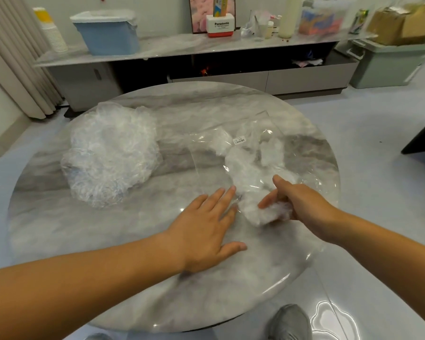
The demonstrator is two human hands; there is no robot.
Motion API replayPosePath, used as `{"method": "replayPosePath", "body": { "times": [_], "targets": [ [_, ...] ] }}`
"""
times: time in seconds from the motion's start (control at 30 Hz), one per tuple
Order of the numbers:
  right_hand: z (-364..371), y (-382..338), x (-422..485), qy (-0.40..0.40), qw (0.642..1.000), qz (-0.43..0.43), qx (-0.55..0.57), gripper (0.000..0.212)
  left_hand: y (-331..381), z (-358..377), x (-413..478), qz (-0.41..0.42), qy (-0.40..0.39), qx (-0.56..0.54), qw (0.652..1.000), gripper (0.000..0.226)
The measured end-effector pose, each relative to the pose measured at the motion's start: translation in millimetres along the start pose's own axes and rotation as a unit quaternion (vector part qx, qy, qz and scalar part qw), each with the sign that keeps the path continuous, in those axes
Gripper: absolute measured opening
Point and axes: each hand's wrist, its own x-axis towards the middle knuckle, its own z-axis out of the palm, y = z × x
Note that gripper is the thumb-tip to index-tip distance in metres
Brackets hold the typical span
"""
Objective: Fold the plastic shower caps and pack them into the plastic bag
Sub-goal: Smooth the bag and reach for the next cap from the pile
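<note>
A loose heap of crinkled clear shower caps (pixel 111 155) lies on the left of the round marble table (pixel 84 241). A clear plastic bag (pixel 245 148) with a small barcode label lies flat at the centre right, with folded white caps inside it. My right hand (pixel 297 200) grips a bunched, folded shower cap (pixel 263 213) at the bag's near end. My left hand (pixel 206 224) rests flat on the table with fingers spread, fingertips touching the bag's near edge.
Behind the table runs a low marble-topped cabinet (pixel 182 47) carrying a blue bin (pixel 108 33), stacked paper cups, a Panasonic box and bottles. A green storage box (pixel 388 62) stands on the floor at right. My grey shoe (pixel 290 322) shows below the table edge.
</note>
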Motion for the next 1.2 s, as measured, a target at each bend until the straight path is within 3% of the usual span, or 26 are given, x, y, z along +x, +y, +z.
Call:
{"method": "replayPosePath", "body": {
  "times": [0.13, 0.33, 0.57, 0.73, 0.87, 0.97, 1.07, 1.2],
  "targets": [
    [-2.4, 1.8, -2.7, -0.021, 0.999, -0.006, -0.034, 0.072, -8.0, -0.4, 2.7, 0.031, 0.068, 0.015, 0.997, 0.090],
    [-1.6, 3.3, -2.9, -0.015, 0.993, -0.033, -0.115, 0.073, -13.0, 4.4, -0.5, 0.106, 0.059, 0.073, 0.990, 0.074],
    [3.3, 1.3, -4.4, -0.033, 0.987, -0.041, -0.151, 0.074, -4.8, 14.1, -9.4, 0.011, 0.085, 0.087, 0.993, 0.095],
    [7.1, 4.5, -4.5, -0.058, 0.984, -0.047, -0.162, 0.081, -3.5, 13.2, -12.4, 0.009, 0.114, 0.081, 0.990, 0.092],
    [15.8, 4.8, -2.9, -0.043, 0.993, -0.028, -0.103, 0.077, -5.2, 13.0, -13.5, 0.025, 0.127, 0.074, 0.989, 0.093],
    [29.9, 0.6, 0.7, -0.026, 0.998, 0.013, 0.057, 0.073, -5.4, 12.7, -15.1, 0.028, 0.092, 0.082, 0.992, 0.094],
    [37.5, -5.1, 2.7, -0.016, 0.977, 0.051, 0.207, 0.068, -6.9, 9.1, -16.7, 0.027, 0.084, 0.089, 0.992, 0.094],
    [38.4, -3.7, 3.9, -0.075, 0.953, 0.102, 0.275, 0.076, -5.8, 7.3, -18.6, 0.037, 0.036, 0.090, 0.995, 0.094]
  ]
}}
